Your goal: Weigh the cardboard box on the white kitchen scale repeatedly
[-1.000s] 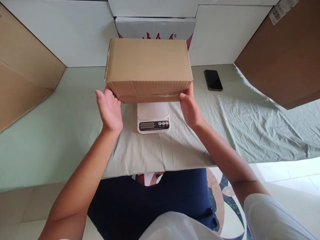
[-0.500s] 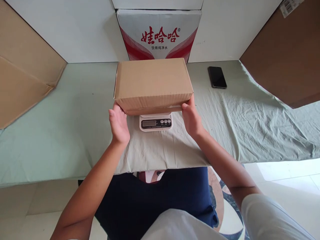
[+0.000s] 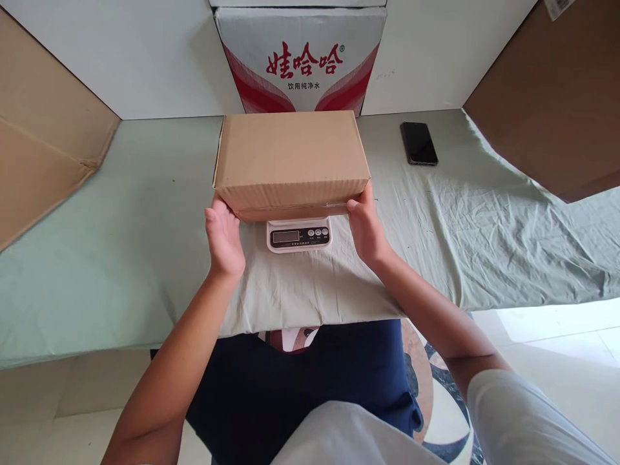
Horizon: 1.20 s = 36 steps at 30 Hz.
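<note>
A closed brown cardboard box [image 3: 291,150] is held level between my two hands, over a white digital kitchen scale [image 3: 299,235]. Only the scale's front, with its dark display and buttons, shows; the box hides the rest, and I cannot tell whether the two touch. My left hand [image 3: 225,237] supports the box's lower left corner, thumb outside and fingers hidden beneath. At the lower right corner, my right hand [image 3: 367,223] grips with its thumb at the front edge and its fingers along the side and underneath.
Pale green cloth [image 3: 165,258] covers the table. A black phone [image 3: 419,143] lies to the right. Behind stands a white-and-red printed carton [image 3: 305,61] against white panels. Large cardboard pieces [image 3: 43,123] flank the left, and another brown carton [image 3: 557,110] the right.
The whole view has shifted slightly. The box stays between both hands above the scale, with hardly any other movement.
</note>
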Available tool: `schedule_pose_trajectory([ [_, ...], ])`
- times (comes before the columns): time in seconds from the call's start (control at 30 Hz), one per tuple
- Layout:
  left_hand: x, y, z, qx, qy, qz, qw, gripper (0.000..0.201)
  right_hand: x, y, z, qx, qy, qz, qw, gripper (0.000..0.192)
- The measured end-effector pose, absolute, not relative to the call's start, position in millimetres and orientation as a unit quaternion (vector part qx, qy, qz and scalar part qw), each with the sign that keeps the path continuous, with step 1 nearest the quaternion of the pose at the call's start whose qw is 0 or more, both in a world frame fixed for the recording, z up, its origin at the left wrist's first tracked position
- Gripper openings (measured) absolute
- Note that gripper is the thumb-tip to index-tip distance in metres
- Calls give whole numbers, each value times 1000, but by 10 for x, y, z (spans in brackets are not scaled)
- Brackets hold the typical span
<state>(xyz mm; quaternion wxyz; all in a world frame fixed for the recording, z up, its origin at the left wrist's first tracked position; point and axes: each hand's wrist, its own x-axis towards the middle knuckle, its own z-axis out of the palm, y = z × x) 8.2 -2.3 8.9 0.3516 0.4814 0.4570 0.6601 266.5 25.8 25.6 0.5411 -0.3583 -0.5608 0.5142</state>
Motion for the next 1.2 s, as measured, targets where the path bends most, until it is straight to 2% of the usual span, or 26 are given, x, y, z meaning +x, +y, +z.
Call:
schedule_pose_trajectory([
  [0.3, 107, -60, 171, 477, 477, 647, 356, 93, 2683, 323, 175, -348, -570, 510, 541, 79],
  [0.53, 89, -46, 166, 470, 480, 650, 356, 97, 2681, 372, 118, -355, -568, 505, 545, 87],
  [0.83, 91, -43, 101, 484, 464, 654, 350, 88, 2667, 363, 88, -347, -575, 503, 544, 89],
  [1.2, 47, -4, 51, 473, 470, 658, 350, 87, 2699, 361, 93, -340, -579, 506, 541, 87],
])
